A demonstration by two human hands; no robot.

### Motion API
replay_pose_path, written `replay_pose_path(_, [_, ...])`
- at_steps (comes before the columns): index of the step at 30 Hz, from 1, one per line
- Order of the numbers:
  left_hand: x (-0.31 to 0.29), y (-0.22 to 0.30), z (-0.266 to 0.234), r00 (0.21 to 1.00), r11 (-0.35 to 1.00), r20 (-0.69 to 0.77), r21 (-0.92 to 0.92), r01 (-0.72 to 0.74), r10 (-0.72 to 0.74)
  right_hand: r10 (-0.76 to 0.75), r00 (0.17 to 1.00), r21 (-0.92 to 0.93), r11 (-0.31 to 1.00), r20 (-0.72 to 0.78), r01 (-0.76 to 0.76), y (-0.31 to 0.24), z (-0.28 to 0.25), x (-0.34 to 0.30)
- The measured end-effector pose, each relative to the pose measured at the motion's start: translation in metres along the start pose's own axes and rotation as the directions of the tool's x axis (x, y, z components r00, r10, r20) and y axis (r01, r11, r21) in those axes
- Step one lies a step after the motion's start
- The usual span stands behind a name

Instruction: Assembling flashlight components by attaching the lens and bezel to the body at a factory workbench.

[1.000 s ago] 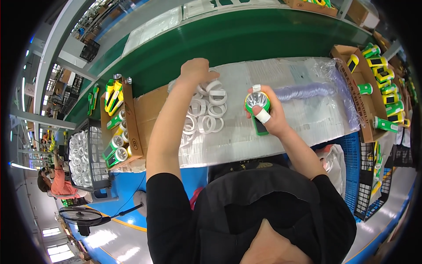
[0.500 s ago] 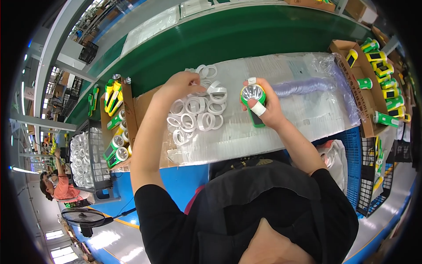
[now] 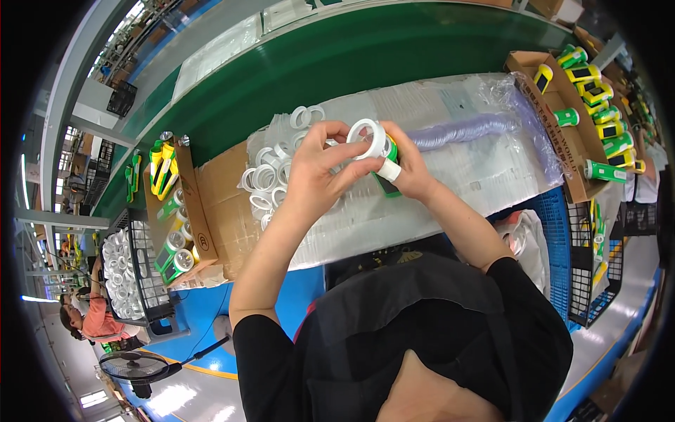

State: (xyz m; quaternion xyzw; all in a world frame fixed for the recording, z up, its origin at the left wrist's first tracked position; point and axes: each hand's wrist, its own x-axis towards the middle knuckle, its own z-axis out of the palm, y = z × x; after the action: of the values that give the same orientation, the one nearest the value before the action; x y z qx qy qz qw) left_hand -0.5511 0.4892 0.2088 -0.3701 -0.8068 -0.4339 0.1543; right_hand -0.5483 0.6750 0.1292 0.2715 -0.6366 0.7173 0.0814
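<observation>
Above the packing sheet, my left hand (image 3: 318,167) pinches a white plastic ring (image 3: 380,138) between thumb and fingers. The ring is tilted at the head of a green flashlight (image 3: 387,188), largely covering it; whether it is seated there I cannot tell. My right hand (image 3: 415,173) is wrapped round the flashlight's body, with white tape on the thumb. A pile of loose white rings (image 3: 265,177) lies left of my hands, partly hidden by my left hand and forearm.
A cardboard box of flashlights (image 3: 204,228) stands at the left, beside a black crate (image 3: 146,271) of white rings. Another carton (image 3: 555,130) with green and yellow flashlights is at the right. Clear plastic wrap (image 3: 467,130) lies on the sheet. A person (image 3: 98,320) sits far left, near a fan (image 3: 137,366).
My left hand has left the ring pile with one ring and moved right to the flashlight's head. My right hand still holds the flashlight, slightly further left in view.
</observation>
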Motion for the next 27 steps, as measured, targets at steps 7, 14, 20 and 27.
replay_pose_path(7, [0.008,0.009,-0.005,0.993,0.999,0.112,0.041,0.029,-0.033,-0.005,1.0,0.022,1.0,0.0,0.005,-0.016,-0.015,0.008])
replay_pose_path(14, [0.011,0.016,0.02,0.997,0.999,0.069,0.02,-0.026,0.025,-0.073,0.958,-0.591,0.773,0.276,0.229,-0.078,-0.073,0.024])
replay_pose_path(20, [0.011,0.016,0.046,0.996,0.989,0.074,-0.139,0.056,-0.046,0.277,0.783,-0.695,0.671,0.557,0.257,-0.133,-0.069,0.065])
replay_pose_path(27, [0.009,0.017,0.051,0.998,0.99,0.056,-0.135,0.049,-0.042,0.472,0.67,-0.765,0.601,0.573,0.231,-0.128,-0.073,0.072])
